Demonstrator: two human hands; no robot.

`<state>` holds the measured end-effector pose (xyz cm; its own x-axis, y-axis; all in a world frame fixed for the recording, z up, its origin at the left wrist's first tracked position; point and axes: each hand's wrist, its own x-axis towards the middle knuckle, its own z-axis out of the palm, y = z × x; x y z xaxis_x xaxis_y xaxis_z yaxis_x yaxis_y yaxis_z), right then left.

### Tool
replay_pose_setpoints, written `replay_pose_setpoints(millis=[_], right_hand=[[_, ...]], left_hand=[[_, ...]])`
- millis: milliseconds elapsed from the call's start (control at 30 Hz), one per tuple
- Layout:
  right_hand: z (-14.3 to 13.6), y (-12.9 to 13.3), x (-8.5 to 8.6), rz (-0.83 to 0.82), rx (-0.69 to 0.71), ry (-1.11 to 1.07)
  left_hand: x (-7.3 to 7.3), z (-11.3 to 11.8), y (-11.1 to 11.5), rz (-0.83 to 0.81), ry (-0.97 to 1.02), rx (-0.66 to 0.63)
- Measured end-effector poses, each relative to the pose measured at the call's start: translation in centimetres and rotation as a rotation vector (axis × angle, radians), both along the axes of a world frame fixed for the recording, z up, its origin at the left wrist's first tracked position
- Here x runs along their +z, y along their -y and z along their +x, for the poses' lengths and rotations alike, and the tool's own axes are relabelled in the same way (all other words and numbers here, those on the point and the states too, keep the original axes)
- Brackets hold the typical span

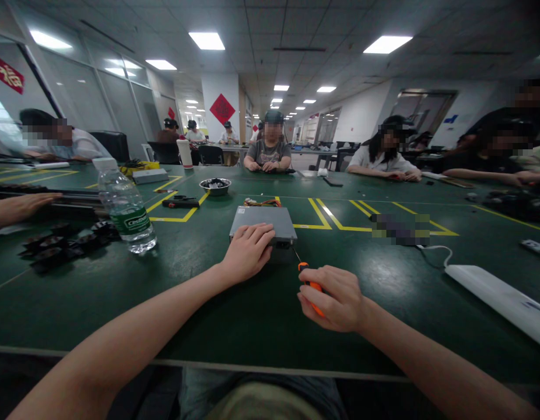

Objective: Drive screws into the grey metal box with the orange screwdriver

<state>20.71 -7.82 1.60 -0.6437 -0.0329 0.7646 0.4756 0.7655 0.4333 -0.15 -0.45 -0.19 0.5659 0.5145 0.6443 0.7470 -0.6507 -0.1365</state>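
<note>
A grey metal computer power supply unit (276, 216) sits on the green table in front of me, coloured wires coming out behind it. My left hand (251, 249) rests over its near edge, fingers on the top and thumb by the front face, holding it. An orange and black screwdriver (314, 287) is in my right hand (335, 296), with the fingers closed round the handle. Its thin shaft points up and left to the unit's front right corner, where the tip appears to meet a screw; exact contact is too small to tell.
Left stands a water bottle (129, 210), beside black parts (69, 242). Beyond are a metal bowl (215, 186) of small pieces and a black tool (181, 202). A white power strip (500, 294) lies right. Another person's hand (23, 210) reaches in at left; several people sit around.
</note>
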Motion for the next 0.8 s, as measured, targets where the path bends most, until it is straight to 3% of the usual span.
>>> replay_pose_setpoints(millis=[233,567,700,800], right_hand=[[0.5,-0.6,-0.8,-0.044,-0.027,-0.131],[0.6,0.2,-0.1,0.129,-0.163,-0.085],[1.0,-0.1,-0.2,0.192,-0.067,-0.035],[1.3,-0.4,-0.4,0.144,-0.037,-0.075]], left_hand=[[0.1,-0.1,0.1,0.006,-0.009,-0.007],[-0.2,0.0,-0.2,0.007,0.003,-0.017],[-0.2,-0.1,-0.2,0.006,-0.007,-0.016],[-0.1,-0.1,-0.2,0.001,-0.004,-0.014]])
